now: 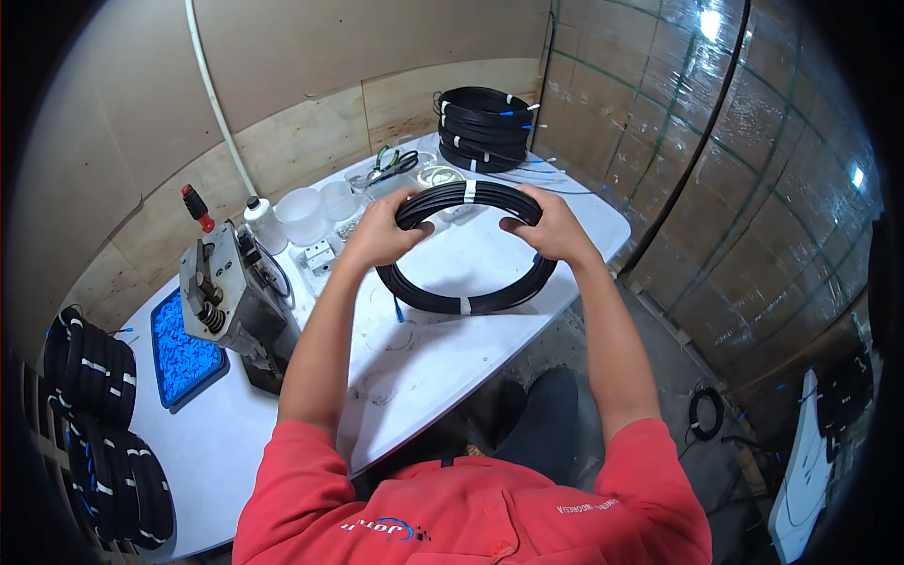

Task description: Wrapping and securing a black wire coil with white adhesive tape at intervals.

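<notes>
Between my two hands is a coil of black cable (508,298), bound with white tape at its far and near sides. My left hand (384,231) grips the ring at its far left, thumb on the inside. On the far right, my right hand (556,224) holds it in the same way. The coil tilts, its far side raised off the white table (433,353). A blue connector (398,311) hangs from the cable at the coil's left, and a bit of blue shows by the right side.
A stack of black cable coils (483,132) stands at the table's far end. To the left are a metal hand press (231,297), a tray of blue connectors (184,353), a white bottle (264,224) and clear tubs (301,217). More coils (104,424) sit far left; wrapped boxes (678,141) rise at right.
</notes>
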`<state>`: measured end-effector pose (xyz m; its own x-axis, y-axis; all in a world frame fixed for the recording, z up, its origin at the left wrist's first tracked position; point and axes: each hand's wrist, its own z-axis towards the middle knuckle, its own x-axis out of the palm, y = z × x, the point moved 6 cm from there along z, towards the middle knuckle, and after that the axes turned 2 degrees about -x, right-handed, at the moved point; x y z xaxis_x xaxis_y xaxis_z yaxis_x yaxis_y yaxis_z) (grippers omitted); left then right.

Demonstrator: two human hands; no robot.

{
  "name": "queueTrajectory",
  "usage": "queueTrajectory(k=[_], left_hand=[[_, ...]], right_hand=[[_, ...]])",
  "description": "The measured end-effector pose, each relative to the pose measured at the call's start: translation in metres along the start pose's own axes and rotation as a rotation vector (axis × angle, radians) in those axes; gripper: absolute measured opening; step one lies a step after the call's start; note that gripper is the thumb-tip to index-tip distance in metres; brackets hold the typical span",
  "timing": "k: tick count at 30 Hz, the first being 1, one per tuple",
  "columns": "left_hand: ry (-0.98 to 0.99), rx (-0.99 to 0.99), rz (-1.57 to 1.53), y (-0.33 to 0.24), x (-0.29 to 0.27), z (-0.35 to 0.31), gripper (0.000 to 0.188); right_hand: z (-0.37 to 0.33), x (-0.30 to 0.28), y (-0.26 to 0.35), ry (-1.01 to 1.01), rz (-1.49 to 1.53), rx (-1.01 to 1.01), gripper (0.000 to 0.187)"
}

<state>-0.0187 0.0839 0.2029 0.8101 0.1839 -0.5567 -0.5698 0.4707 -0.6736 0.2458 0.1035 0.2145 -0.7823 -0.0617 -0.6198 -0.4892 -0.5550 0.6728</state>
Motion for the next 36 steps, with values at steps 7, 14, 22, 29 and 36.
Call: queueTrajectory(k=[7, 14, 22, 29, 36], left_hand=[[-0.382, 0.152, 0.169, 0.003, 0.001, -0.006, 0.028], [-0.080, -0.085, 0.015, 0.019, 0.001, 0.008, 0.026], [-0.031, -0.062, 0.425, -0.037, -0.004, 0.020, 0.029], [-0.091, 0.020, 0.459, -0.041, -0.009, 0.033, 0.025], [-0.233, -0.202, 0.051, 0.017, 0.002, 0.000, 0.027]], right_hand=[[0.022, 0.010, 0.009, -0.104, -0.124, -0.349, 0.029], [0.038, 0.014, 0.001, 0.014, -0.029, -0.063, 0.028], [0.045, 0.025, 0.021, 0.114, -0.100, -0.197, 0.023], [0.039, 0.024, 0.020, 0.097, -0.050, -0.115, 0.037], [0.046, 0.004, 0.012, 0.040, -0.094, -0.140, 0.029]])
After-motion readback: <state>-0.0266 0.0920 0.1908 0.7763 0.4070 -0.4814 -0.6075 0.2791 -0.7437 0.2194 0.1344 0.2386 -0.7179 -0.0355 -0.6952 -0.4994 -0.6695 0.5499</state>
